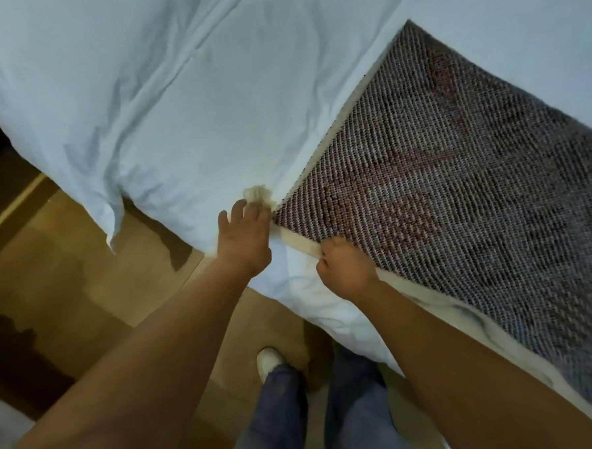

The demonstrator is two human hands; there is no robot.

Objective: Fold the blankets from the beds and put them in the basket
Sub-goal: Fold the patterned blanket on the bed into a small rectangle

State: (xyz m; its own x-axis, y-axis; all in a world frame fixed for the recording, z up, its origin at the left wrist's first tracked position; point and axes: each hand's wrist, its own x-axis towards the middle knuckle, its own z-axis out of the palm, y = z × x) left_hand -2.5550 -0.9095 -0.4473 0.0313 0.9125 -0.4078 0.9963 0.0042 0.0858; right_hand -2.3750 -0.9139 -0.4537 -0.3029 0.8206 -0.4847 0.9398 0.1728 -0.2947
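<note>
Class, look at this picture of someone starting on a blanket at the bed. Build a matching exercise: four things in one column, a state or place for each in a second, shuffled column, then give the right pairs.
Column one:
1. left hand
2. right hand
3. woven blanket
4. white shoe

Column two:
A. lies spread flat on the white bed sheet
B. fingers spread, at the blanket's tufted corner
C. on the wooden floor, beside the bed
D. closed in a fist on the blanket's cream edge

Pairs: 1-B, 2-D, 3-A, 4-C
</note>
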